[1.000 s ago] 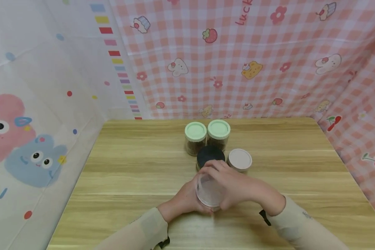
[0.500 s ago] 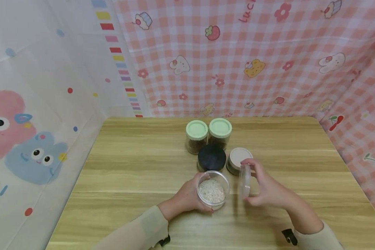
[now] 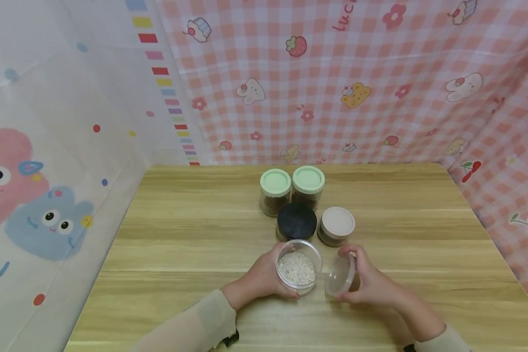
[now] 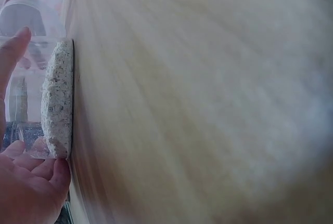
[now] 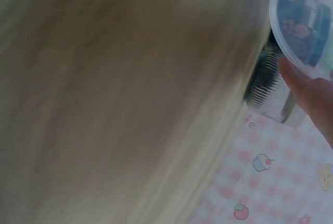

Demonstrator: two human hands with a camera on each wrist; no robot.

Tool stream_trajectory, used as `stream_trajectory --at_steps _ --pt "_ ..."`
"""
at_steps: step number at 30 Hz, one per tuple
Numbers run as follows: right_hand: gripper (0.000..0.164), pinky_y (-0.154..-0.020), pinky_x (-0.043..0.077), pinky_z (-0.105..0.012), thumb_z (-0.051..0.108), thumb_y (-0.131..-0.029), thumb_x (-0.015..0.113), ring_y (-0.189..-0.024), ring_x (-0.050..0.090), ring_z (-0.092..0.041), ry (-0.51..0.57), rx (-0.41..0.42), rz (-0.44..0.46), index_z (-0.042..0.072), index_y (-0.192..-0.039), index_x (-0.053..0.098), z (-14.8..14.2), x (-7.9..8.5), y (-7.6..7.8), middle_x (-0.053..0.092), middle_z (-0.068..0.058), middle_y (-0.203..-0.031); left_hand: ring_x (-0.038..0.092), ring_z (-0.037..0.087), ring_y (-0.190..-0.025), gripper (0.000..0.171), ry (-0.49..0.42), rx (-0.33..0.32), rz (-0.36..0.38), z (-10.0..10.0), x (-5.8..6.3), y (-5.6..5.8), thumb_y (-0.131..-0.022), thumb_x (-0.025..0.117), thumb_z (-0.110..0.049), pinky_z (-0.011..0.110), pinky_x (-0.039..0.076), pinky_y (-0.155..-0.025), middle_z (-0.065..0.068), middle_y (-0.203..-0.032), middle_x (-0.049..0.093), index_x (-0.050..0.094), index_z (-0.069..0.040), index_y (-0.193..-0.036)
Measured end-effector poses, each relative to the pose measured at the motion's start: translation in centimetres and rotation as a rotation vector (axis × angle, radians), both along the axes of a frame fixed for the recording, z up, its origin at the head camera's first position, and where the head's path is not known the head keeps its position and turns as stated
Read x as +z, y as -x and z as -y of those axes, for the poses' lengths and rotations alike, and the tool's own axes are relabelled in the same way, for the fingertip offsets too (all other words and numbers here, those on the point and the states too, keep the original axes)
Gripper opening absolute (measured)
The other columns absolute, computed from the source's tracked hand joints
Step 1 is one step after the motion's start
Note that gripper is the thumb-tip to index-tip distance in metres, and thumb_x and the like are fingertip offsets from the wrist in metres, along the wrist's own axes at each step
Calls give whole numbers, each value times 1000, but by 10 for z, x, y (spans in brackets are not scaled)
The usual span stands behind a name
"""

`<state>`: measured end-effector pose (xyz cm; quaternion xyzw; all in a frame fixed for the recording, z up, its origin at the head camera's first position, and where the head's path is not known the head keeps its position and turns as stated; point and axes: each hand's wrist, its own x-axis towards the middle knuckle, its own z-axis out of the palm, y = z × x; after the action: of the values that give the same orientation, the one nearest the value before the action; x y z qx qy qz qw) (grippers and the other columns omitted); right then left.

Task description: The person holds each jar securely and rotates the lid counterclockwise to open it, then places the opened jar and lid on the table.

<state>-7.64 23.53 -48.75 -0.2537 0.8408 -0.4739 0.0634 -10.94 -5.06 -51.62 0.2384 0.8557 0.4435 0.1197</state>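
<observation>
A clear round jar [image 3: 299, 286] stands on the wooden table, partly filled with pale, coarse flakes [image 3: 297, 269]. My left hand [image 3: 266, 275] grips it from the left, fingers and thumb round its wall. In the left wrist view the flakes [image 4: 58, 99] form a heaped layer against the jar's bottom. Just right of the jar, my right hand [image 3: 369, 283] holds a clear lid [image 3: 340, 275] by its edge, tilted on its side. The right wrist view shows the lid [image 5: 299, 26] pinched at its rim, with other jars seen through it.
Behind the open jar stands a black-lidded jar [image 3: 297, 221]. To its right is a jar with a white lid [image 3: 338, 224]. Two ribbed jars with mint-green lids, one left [image 3: 275, 183] and one right [image 3: 308, 180], stand farther back. A checked cloth [image 3: 317, 83] hangs behind the table.
My right hand has lifted the clear lid off the jar and carried it right, then lowered it slightly toward me. The flakes inside came into view. My left hand keeps its grip.
</observation>
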Motion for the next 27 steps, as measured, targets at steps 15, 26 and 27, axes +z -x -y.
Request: stream_trajectory --at_steps 15,26,27 --pt "121 -90 41 -49 38 -47 93 -111 47 -28 -393 -139 -153 4 -145 30 -12 10 2 55 -11 -129 56 18 -115 111 -11 -13 -12 -1 5 -1 -42 96 -30 33 45 -99 2 -128 58 39 -13 -136" --pt "112 -87 43 -52 39 -42 91 -110 48 -34 -603 -123 -207 1 -136 44 6 -9 5 52 -16 -124 55 17 -116 111 -7 -4 -8 0 3 -1 -42 96 -30 33 44 -100 2 -129 57 38 -12 -136" --pt "110 -88 43 -52 38 -42 92 -110 48 -34 -608 -124 -202 1 -135 45 8 -9 5 52 -16 -124 55 17 -117 112 -12 -5 -7 0 4 -1 -42 96 -30 33 44 -101 2 -129 57 38 -12 -136"
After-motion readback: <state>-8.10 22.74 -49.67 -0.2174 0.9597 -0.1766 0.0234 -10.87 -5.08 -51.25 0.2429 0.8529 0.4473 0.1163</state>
